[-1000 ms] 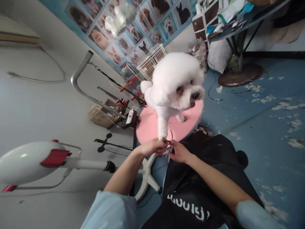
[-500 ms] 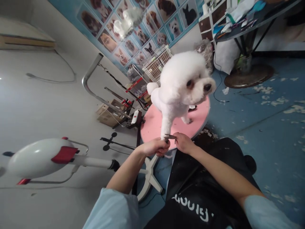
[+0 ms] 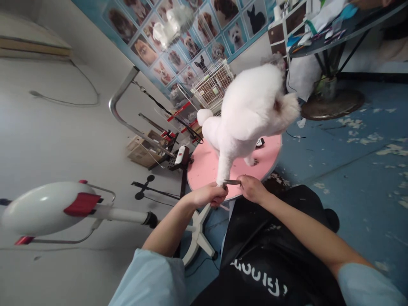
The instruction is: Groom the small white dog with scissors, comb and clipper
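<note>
The left hand (image 3: 208,196) curls its fingers (image 3: 219,192) around the lower front leg (image 3: 224,167) of the white dog (image 3: 251,102) on a pink table (image 3: 200,163), the right hand (image 3: 253,188) gripping scissors (image 3: 232,182) beside it

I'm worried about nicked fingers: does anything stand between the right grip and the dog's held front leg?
Only the scissors in the right grip lie between, extending to the lower end of the front leg. The left grip, holding that leg, sits just below them; whether they touch is unclear.
</note>
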`<state>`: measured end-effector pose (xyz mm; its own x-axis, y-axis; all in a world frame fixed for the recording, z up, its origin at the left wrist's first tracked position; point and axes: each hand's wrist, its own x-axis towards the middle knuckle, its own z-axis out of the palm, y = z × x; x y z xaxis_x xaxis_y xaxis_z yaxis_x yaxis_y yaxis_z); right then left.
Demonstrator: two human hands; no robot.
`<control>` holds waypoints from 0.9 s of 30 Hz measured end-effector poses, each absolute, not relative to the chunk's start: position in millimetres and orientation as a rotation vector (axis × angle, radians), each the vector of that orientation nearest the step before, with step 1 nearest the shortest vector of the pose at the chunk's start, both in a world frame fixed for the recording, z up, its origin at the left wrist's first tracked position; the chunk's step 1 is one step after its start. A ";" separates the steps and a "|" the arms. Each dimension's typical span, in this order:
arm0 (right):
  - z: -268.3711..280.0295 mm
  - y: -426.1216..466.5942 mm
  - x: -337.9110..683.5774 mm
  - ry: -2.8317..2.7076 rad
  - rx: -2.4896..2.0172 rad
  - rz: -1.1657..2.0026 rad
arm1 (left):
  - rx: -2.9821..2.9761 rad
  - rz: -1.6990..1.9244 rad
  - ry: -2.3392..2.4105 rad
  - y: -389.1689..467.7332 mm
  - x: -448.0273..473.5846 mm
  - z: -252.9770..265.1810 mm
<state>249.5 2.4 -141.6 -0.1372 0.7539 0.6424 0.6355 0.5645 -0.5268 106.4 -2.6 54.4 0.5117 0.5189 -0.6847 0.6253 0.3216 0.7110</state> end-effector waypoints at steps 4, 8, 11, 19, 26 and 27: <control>-141.9 1.7 251.8 -1.844 -1.174 0.078 | 1.341 -0.113 1.118 -1.6 105.9 51.7; -147.6 0.3 254.3 -1.838 -1.218 0.035 | 1.329 -0.133 1.118 -2.7 106.3 51.5; -150.4 -3.0 256.0 -1.838 -1.217 0.008 | 1.319 -0.122 1.125 -4.3 108.3 52.7; -141.0 -4.5 263.1 -1.830 -1.237 0.041 | 1.294 -0.116 1.130 -1.5 105.3 47.9; -153.9 -22.3 222.1 -1.684 -1.181 0.385 | 1.106 -0.174 0.940 9.8 92.6 48.3; -155.3 -24.0 210.6 -1.645 -1.142 0.451 | 1.079 -0.178 0.913 11.1 91.5 48.0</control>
